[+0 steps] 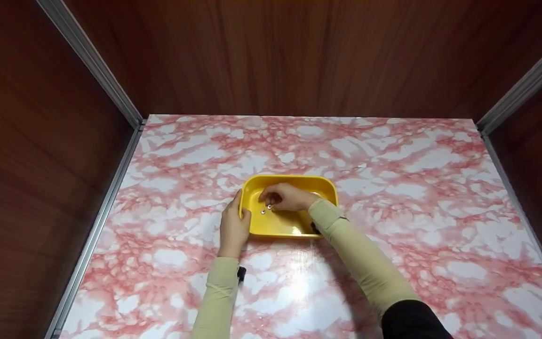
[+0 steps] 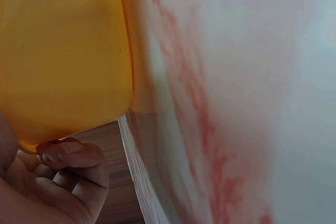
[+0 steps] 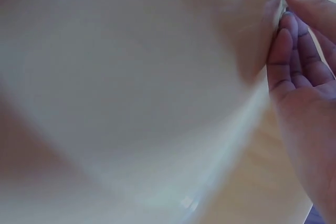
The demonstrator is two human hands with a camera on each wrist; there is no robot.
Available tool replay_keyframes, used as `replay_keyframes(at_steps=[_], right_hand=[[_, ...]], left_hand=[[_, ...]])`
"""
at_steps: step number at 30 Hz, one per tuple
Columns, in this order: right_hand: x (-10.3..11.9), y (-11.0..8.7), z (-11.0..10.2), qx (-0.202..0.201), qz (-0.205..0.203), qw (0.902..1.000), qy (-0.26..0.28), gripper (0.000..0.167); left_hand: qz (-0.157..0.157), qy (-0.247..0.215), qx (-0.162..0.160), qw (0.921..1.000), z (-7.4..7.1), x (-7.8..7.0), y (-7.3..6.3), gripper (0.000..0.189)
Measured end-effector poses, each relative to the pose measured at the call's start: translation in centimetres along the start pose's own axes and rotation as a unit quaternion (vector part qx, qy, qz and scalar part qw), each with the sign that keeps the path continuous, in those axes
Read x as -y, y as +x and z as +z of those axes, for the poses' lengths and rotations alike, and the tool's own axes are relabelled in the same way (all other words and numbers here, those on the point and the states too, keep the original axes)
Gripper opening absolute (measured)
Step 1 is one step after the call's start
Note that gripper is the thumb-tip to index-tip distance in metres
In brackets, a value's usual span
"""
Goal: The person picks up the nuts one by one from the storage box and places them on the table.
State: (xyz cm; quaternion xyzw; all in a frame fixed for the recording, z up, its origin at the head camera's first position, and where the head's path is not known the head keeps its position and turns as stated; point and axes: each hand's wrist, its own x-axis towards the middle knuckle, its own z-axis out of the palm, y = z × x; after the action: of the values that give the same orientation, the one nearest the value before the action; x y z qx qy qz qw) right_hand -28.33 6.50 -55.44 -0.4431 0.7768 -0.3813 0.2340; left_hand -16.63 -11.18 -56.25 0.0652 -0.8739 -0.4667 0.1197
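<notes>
A yellow plastic tub (image 1: pixel 290 179) with rounded corners sits on the table. My left hand (image 1: pixel 234 228) grips its left wall, thumb inside the rim and fingers outside; in the left wrist view, curled fingers (image 2: pixel 79 156) lie against the tub's corner. My right hand (image 1: pixel 290 197) reaches down inside, fingers bent, fingertips at the floor of the tub. A small shiny piece (image 1: pixel 269 207) shows right at these fingertips, and a second shiny piece (image 1: pixel 263 212) lies just beside it. In the right wrist view the thumb and fingers (image 3: pixel 281 51) come together; I cannot tell whether they pinch a piece.
The table (image 1: pixel 417 188) has a red and white marbled top. Dark wood panels (image 1: pixel 275 56) with metal edge strips (image 1: pixel 97 61) enclose it at the back and both sides. The right forearm crosses over the tub's right front corner, hiding part of its inside.
</notes>
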Motion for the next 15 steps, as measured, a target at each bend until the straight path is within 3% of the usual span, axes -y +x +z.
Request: replay_keyframes(at_steps=[8, 15], right_hand=[[0.13, 0.00, 0.08, -0.005, 0.001, 0.9998, -0.018, 0.029], [0.40, 0.07, 0.06, 0.001, 0.011, 0.9995, -0.029, 0.027]], left_hand=[[-0.010, -0.006, 0.007, 0.9999, 0.01, -0.03, 0.01, 0.055], [0.001, -0.007, 0.003, 1.0000, 0.09, 0.03, 0.12, 0.055]])
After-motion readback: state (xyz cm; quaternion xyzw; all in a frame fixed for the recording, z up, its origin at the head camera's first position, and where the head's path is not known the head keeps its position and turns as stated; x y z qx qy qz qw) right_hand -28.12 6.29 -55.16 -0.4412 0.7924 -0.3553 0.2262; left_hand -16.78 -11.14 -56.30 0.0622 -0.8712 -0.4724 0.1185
